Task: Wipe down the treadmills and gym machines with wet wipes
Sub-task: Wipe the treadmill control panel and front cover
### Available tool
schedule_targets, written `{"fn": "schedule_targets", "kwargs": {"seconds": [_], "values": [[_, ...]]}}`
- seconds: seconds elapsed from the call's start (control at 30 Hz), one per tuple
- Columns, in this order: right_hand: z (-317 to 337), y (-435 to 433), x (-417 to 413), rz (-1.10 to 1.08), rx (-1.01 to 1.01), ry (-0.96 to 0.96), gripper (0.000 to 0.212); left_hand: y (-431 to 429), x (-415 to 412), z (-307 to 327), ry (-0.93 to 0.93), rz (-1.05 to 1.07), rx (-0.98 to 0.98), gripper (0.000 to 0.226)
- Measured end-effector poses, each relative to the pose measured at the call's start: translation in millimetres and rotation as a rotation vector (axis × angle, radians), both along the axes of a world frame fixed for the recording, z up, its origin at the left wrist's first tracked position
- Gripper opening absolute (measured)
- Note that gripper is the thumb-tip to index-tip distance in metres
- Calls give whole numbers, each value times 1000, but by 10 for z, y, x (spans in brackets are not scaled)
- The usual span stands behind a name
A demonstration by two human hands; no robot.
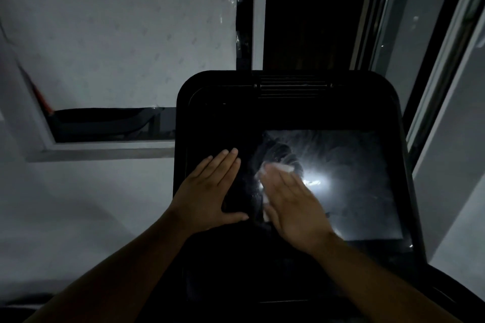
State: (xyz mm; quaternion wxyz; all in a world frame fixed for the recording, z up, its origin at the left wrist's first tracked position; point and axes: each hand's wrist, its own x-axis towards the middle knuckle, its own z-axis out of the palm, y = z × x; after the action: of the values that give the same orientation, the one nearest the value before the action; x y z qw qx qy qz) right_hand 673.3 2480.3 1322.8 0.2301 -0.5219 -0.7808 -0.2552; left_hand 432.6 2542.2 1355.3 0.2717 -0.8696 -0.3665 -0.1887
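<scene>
A black treadmill console (288, 113) fills the middle of the view, with a glossy dark screen (349, 191) that shows wet streaks and a bright light reflection. My right hand (294, 204) lies flat with straight fingers and presses a white wet wipe (265, 173) against the screen's left part. Only the wipe's edges peek out past the fingertips and beside the palm. My left hand (210, 191) rests flat on the console's dark left panel, fingers straight and thumb spread out.
A vent grille (291, 89) sits at the console's top edge. Behind it are a white patterned wall (118, 34), a dark window opening (309, 13) and a sliding window frame (433, 60) on the right. A low dark recess (105, 123) lies at the left.
</scene>
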Motion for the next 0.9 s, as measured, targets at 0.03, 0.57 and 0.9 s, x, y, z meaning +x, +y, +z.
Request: {"fn": "schedule_targets", "kwargs": {"seconds": [0.03,0.57,0.9], "values": [[130,81,60,-53,2,57,62,13,14,27,7,2,2,118],[692,627,-140,-148,43,127,65,98,240,125,-76,17,-13,123],[647,548,-42,-166,43,169,65,61,361,100,-107,29,-36,125]]}}
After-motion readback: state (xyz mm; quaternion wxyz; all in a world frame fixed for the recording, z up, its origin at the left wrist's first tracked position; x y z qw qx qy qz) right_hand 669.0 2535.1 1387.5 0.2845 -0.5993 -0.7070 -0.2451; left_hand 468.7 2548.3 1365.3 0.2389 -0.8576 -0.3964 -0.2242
